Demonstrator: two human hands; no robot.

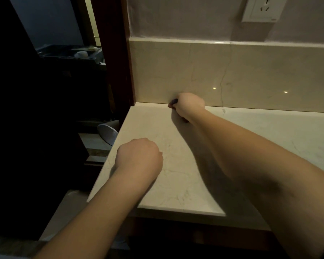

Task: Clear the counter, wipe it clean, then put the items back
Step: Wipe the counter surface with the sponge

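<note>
Right hand point(190, 105) fisted around a small dark cloth point(173, 103), pressed where tabletop point(269, 128) meets back wall. Left hand point(139, 157) curled, holding nothing, resting near the tabletop's left edge, well apart from cloth.

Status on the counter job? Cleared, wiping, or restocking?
Cleared looks done: the visible counter holds no items. Wiping is in hand: the right hand grips a dark cloth, mostly hidden, at the back corner against the backsplash. The left hand rests curled on the counter, apparently holding nothing. Left: finish wiping, then put items back; none are in view on it.
</note>
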